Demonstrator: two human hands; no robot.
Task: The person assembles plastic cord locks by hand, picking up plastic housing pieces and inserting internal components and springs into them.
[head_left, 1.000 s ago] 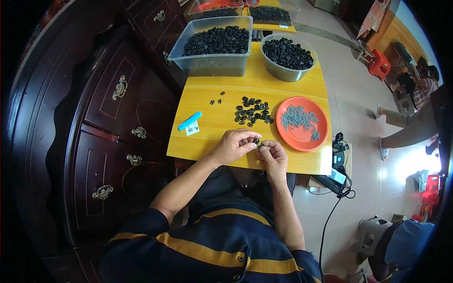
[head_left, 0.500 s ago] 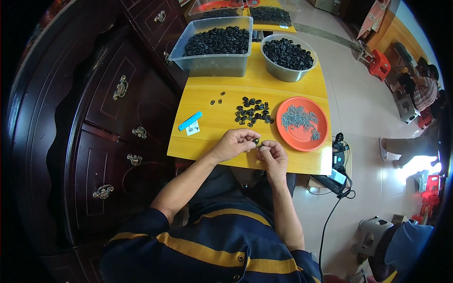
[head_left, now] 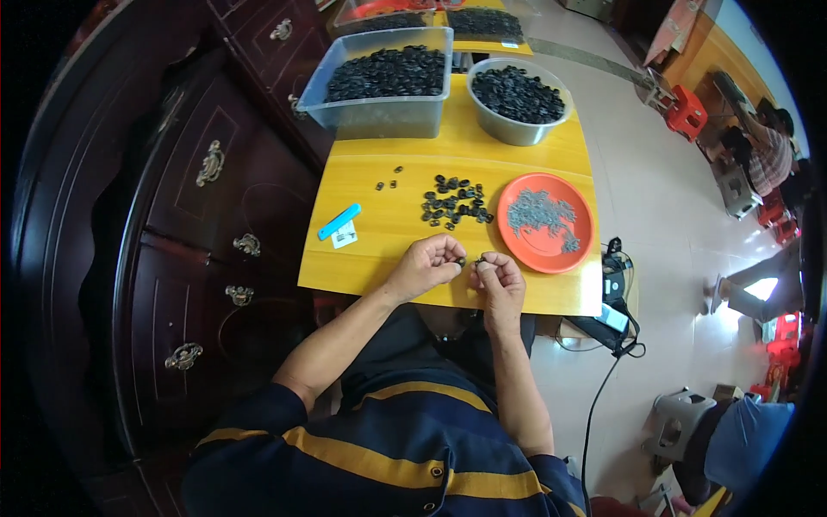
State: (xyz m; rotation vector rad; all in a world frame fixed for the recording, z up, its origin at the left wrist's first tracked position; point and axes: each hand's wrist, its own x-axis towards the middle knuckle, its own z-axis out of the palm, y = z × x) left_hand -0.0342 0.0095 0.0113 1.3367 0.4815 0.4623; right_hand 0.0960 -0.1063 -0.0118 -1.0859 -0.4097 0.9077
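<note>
Above the near edge of the yellow table (head_left: 362, 269), my left hand (head_left: 428, 263) pinches a small black oval part (head_left: 461, 262) between thumb and fingertips. Close beside it, my right hand (head_left: 500, 283) has thumb and fingers pressed together on something small and dark, mostly hidden by the fingertips. A narrow gap separates the two hands. Beyond them lies a loose group of black oval parts (head_left: 452, 205). To the right, an orange-red plate (head_left: 536, 256) bears a heap of small grey pin-like pieces (head_left: 536, 210).
At the back stand a clear rectangular bin (head_left: 388, 127) and a round tub (head_left: 515, 133), both full of black parts. A blue handled tool (head_left: 339, 221) lies on a white card (head_left: 345, 235) at left. Dark cabinets (head_left: 198, 250) flank the table; a black cable (head_left: 594, 405) hangs at right.
My hands have drawn slightly apart, and the part in my left hand has turned. The whole view has shifted a little. A person's leg at far right has moved.
</note>
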